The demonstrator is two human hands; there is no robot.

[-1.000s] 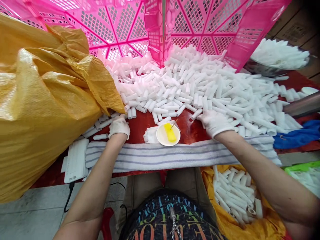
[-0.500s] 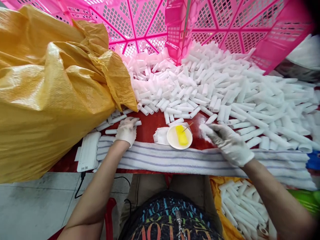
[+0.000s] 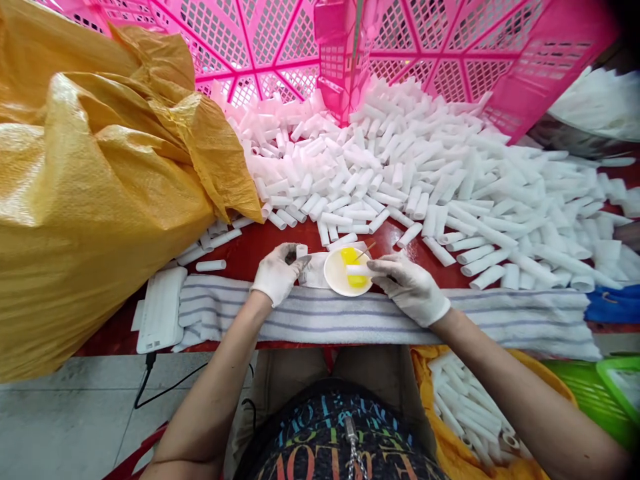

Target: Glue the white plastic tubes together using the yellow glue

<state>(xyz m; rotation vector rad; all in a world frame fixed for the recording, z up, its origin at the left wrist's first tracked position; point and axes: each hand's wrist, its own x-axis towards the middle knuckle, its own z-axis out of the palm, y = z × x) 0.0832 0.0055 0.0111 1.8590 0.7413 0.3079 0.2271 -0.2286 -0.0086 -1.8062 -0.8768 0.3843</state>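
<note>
Hands [image 3: 413, 288] each pinch a white tube [image 3: 357, 270], dish [image 3: 333, 281] close by; sack [image 3: 115, 200] left, heap [image 3: 400, 153] ahead

Bright, glare on the yellow sack [image 3: 110, 200] (edges stretched, top right corner dark)

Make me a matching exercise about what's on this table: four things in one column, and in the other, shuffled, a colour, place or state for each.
Column one
1. Striped towel
2. Small dish
3. Latticed baskets
4. Right hand

Column two
A. Pink, at the far side of the table
B. Holding a white tube
C. Laid along the near edge
D. With a yellow block in it

Right pairs
1-C, 2-D, 3-A, 4-B
</note>
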